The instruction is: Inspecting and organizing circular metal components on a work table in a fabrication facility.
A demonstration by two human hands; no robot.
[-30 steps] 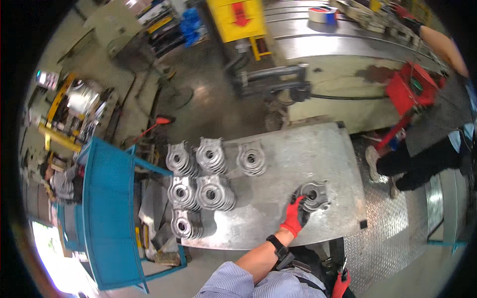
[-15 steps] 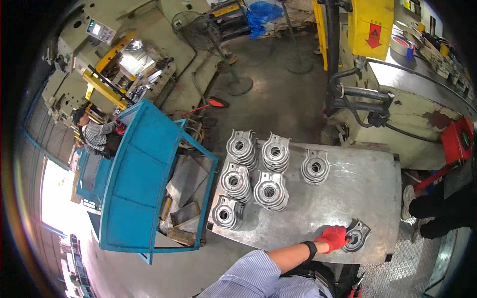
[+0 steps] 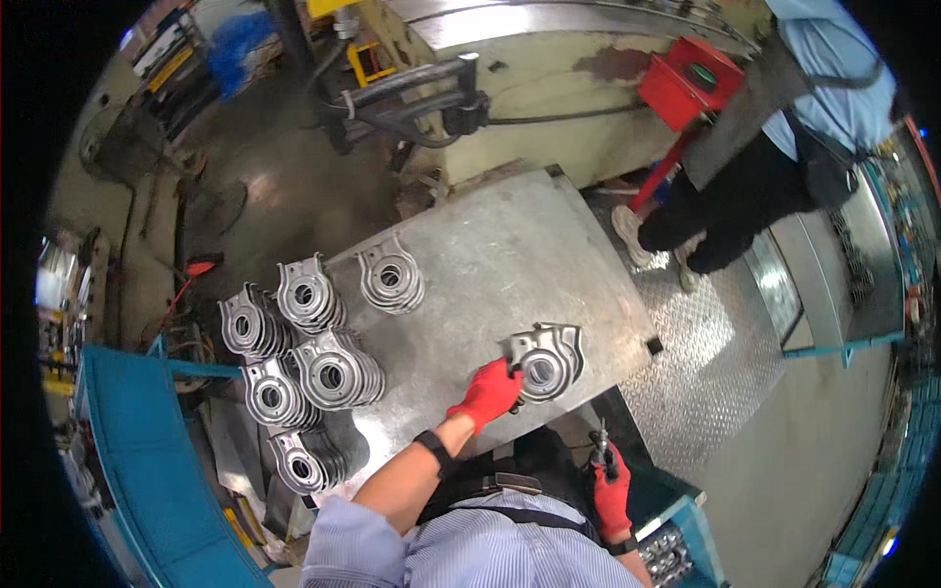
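At the near edge of the metal table [image 3: 470,235], my left hand [image 3: 487,394], in a red glove, grips the left rim of a stamped metal bracket [image 3: 541,368] with a round opening. This bracket overlaps another bracket [image 3: 571,343] lying at its right. My right hand [image 3: 613,495], also red-gloved, is low at my right side, beyond the table edge. Its fingers are closed round a small dark tool [image 3: 601,449] with a thin metal tip pointing up; its exact kind is unclear. Several stacks of similar brackets [image 3: 333,372] stand on the table's left part.
A blue metal cart [image 3: 162,461] stands left of the table. At the lower right, a blue bin [image 3: 701,534] holds small metal parts [image 3: 665,559]. Another person [image 3: 774,147] stands beyond the table's right side near a red box on a stand [image 3: 691,83].
My view has swung to the right. Two overlapping brackets now lie where one lay before, with my left hand on the rim. My right hand with the tool has come further into view.
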